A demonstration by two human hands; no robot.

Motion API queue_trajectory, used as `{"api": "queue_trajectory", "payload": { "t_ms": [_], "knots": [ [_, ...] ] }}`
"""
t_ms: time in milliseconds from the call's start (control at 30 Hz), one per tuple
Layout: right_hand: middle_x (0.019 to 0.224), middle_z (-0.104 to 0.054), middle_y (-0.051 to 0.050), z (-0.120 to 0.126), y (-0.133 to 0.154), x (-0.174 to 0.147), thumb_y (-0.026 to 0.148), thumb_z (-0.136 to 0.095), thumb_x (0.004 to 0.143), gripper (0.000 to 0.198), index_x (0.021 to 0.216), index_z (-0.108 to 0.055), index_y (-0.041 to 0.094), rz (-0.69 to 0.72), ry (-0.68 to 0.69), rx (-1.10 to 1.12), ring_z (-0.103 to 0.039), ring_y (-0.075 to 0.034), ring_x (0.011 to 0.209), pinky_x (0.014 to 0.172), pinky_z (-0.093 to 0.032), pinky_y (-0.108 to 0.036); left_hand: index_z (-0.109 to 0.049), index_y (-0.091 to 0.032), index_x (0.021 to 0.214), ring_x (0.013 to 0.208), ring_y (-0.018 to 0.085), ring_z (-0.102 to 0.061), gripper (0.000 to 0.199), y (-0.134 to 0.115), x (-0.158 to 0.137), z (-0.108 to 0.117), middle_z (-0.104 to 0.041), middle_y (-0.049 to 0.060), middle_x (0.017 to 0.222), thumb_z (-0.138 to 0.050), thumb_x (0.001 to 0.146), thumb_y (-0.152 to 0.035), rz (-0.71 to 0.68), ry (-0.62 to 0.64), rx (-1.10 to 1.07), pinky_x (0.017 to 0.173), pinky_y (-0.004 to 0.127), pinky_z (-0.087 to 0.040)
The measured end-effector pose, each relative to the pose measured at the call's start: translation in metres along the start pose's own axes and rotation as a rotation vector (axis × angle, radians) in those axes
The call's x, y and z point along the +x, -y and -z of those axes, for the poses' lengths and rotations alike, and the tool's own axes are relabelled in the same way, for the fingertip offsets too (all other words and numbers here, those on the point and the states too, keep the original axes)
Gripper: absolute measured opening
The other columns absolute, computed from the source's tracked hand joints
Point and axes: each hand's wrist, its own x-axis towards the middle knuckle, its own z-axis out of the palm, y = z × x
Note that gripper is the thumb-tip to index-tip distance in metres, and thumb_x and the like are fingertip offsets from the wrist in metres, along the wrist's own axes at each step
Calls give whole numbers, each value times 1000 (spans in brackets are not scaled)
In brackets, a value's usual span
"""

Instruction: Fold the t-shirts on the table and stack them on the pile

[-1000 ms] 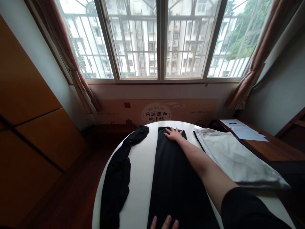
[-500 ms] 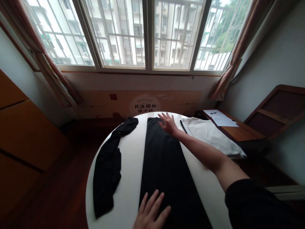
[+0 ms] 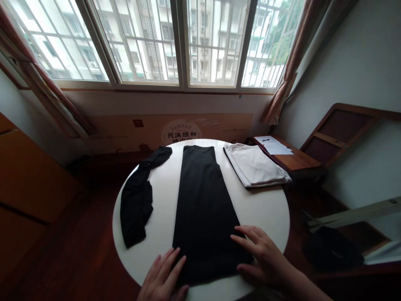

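Note:
Down the middle of the round white table (image 3: 263, 217) lies what looks like a pair of black trousers (image 3: 203, 200), folded lengthwise and spread flat. At their near left corner is my left hand (image 3: 164, 274), fingers stretched out over the edge of the cloth. My right hand (image 3: 260, 255) rests at the near right edge, thumb and fingers apart. Neither hand visibly grips the fabric.
A crumpled black garment (image 3: 134, 209) lies along the table's left side. At the far right is a folded whitish garment (image 3: 255, 165) with black cloth showing under it. Beyond stands a wooden desk or chair surface (image 3: 290, 161) with papers (image 3: 274, 145).
My right hand has drawn back from the far end of the trousers to their near right edge. My left hand has shifted left to the near left corner. The view has moved.

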Motion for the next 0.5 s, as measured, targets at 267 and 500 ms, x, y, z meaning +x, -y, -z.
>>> {"api": "queue_trajectory", "payload": {
  "t_ms": [267,500],
  "knots": [
    [116,-67,-8,27,7,-11,30,-74,85,56,139,-60,30,-106,46,109,-63,-23,104,93,-51,-38,-58,-23,140,127,30,-62,49,-24,13,8,-64,10,141,-59,95,-42,101,42,-100,103,48,-56],
    [91,-69,-5,17,10,-14,29,-55,99,21,100,-76,25,-71,-114,185,-64,-16,84,78,-49,-28,-58,-22,138,127,30,-62,50,-59,44,14,-65,9,139,-64,88,-24,20,60,-172,104,49,-56]
  ]
}}
